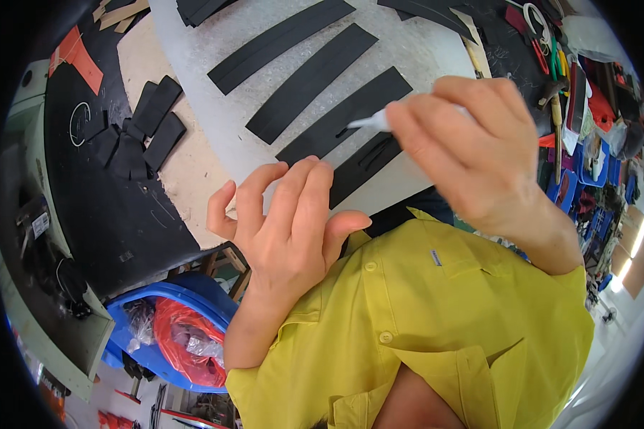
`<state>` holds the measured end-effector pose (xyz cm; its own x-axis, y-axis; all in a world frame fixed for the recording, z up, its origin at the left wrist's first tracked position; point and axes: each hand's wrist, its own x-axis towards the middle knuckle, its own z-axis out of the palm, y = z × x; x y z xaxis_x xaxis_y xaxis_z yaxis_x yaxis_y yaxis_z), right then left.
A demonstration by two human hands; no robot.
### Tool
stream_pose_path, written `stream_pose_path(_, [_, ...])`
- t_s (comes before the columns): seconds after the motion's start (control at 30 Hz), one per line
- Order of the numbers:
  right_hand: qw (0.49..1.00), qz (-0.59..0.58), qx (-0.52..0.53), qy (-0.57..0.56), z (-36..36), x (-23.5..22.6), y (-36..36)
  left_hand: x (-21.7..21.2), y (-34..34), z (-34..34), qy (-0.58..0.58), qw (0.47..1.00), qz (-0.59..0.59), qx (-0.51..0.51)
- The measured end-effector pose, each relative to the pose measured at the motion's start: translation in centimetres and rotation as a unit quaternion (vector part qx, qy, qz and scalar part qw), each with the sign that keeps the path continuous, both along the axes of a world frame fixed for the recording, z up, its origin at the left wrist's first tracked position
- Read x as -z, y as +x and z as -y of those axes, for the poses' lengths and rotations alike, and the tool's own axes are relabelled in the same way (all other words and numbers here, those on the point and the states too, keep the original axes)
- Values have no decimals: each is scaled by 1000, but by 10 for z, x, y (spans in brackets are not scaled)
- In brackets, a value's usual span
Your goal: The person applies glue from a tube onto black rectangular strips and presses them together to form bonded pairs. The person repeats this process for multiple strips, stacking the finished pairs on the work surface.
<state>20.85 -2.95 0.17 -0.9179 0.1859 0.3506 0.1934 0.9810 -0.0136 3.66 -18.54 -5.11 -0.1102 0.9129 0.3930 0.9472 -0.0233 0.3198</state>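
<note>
yellow shirt (436, 314) fills the view closest in, lying under both forearms, its buttoned front running below the wrists. above it the left hand (286, 222) is raised with its fingers loosely spread and slightly curled, gripping nothing; its fingertips sit right at the near end of a black strip (368, 161) with slots cut in it, though whether they touch it cannot be told. the right hand (472, 154) is clenched around a white pen-like tool (372, 121), whose pointed tip sticks out to the left of the thumb and comes down on a slot in the next black strip (343, 118) out. beyond the fingers, further from the body, two more long curved black strips (315, 79) lie side by side on the pale sheet (200, 86) that covers the table. to the left of the left hand, well apart, a heap of short black offcuts (139, 132) rests on a bare tan patch of table beside a dark mat (100, 207). below the left wrist a blue bin (186, 297) holds red and clear plastic bags (179, 336). to the right of the right hand, hand tools (551, 50) with coloured handles lie in a clutter with blue trays (594, 161).
</note>
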Motion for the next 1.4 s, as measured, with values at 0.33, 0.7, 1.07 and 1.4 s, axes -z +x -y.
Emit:
stream_pose_path(0.33, [1000, 9, 18, 5, -11, -3, -8, -2, -2, -3, -4, 1000, -3, 1])
stream_pose_path(0.7, [1000, 4, -16, 6, -29, 2, -34, -3, -27, -30, 9, 1000, -20, -19])
stream_pose_path(1.07, [1000, 0, 8, 25, -46, -2, -43, 0, -28, -32, 23, 999, -35, -29])
stream_pose_path(1.4, [999, 1, -19, 39, -58, 5, -72, -5, -54, -57, -10, 998, -33, -52])
